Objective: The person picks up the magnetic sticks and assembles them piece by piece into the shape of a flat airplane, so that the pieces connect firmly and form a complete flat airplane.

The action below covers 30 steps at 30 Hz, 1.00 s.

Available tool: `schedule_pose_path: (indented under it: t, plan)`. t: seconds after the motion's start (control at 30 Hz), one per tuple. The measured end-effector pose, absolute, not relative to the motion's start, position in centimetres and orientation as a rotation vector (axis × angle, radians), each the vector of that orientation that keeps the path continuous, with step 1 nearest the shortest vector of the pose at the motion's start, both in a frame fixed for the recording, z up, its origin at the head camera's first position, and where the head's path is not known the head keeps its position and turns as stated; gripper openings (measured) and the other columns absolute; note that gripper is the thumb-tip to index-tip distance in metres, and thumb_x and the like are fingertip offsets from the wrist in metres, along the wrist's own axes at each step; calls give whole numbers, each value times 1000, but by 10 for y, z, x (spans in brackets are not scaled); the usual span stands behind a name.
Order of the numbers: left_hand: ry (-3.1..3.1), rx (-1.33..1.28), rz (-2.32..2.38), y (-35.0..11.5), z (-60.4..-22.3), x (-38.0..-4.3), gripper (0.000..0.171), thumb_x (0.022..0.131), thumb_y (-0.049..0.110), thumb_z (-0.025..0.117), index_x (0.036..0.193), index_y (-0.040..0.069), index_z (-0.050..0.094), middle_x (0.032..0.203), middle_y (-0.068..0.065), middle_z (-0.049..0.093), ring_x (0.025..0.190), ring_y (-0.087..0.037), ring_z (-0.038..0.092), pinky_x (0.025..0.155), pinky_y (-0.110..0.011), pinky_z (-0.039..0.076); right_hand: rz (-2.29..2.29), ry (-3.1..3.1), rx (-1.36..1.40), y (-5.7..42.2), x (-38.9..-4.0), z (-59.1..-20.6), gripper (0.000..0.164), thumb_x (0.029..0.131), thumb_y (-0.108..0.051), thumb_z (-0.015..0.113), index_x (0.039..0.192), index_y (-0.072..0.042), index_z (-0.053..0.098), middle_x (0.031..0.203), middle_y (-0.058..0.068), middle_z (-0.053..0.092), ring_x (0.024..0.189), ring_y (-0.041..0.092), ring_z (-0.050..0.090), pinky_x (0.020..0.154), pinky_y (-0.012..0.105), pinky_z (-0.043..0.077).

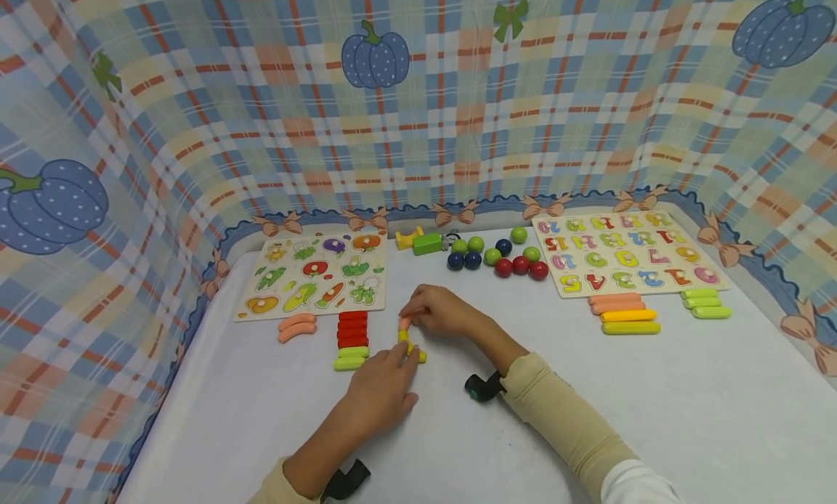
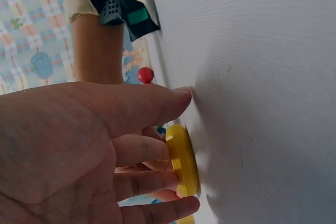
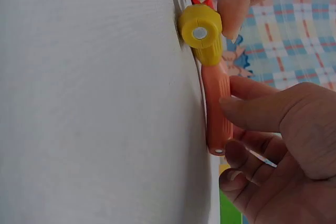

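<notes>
In the head view my right hand (image 1: 441,311) pinches an orange-pink magnetic stick (image 3: 216,111) between thumb and fingers. One end of the stick meets a yellow magnetic piece (image 3: 199,27), whose round end shows a silvery disc. My left hand (image 1: 382,391) lies over the yellow pieces, its nearly straight fingers (image 2: 142,179) touching them and its thumb held away. The yellow part bends at an angle on the white table; the fingers partly hide it, so I cannot tell whether it is one piece or two.
Red sticks (image 1: 353,330), green sticks (image 1: 351,359) and curved orange pieces (image 1: 297,327) lie at left. Behind stand a vegetable puzzle board (image 1: 245,311), red balls (image 1: 520,265), a green block (image 1: 428,244) and a number board (image 1: 719,279). More yellow sticks (image 1: 631,328) lie at right.
</notes>
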<state>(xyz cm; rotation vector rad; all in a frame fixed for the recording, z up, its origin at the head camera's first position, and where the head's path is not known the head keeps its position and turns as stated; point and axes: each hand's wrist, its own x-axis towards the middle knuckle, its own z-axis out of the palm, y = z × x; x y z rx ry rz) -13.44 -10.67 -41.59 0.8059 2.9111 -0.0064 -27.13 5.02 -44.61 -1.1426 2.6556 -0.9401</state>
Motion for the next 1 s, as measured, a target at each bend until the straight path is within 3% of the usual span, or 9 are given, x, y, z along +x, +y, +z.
schedule_pose_path:
  t: [0.33, 0.7, 1.0]
  plan:
    - [2897, 834, 18, -109, -414, -136, 70, 76, 42, 68, 134, 11, 45, 130, -12, 42, 114, -26, 42, 92, -39, 39, -982, 2589, -1046, 57, -276, -447, 26, 83, -8, 64, 109, -11, 64, 99, -3, 59, 81, 11, 51, 74, 23, 45]
    - [2871, 858, 36, -106, -411, -134, 67, 77, 41, 68, 133, 10, 45, 132, -11, 43, 119, -26, 40, 92, -40, 39, -1045, 2531, -1019, 63, -276, -448, 21, 83, -4, 63, 101, -12, 67, 94, -4, 59, 80, 11, 51, 73, 24, 45]
    - [2756, 797, 3, -111, -410, -120, 79, 77, 45, 66, 139, 7, 34, 143, -12, 29, 129, -30, 27, 98, -44, 32, -1038, 2582, -1076, 62, -274, -443, 19, 83, -9, 65, 102, -8, 66, 93, -1, 61, 77, 11, 51, 69, 24, 45]
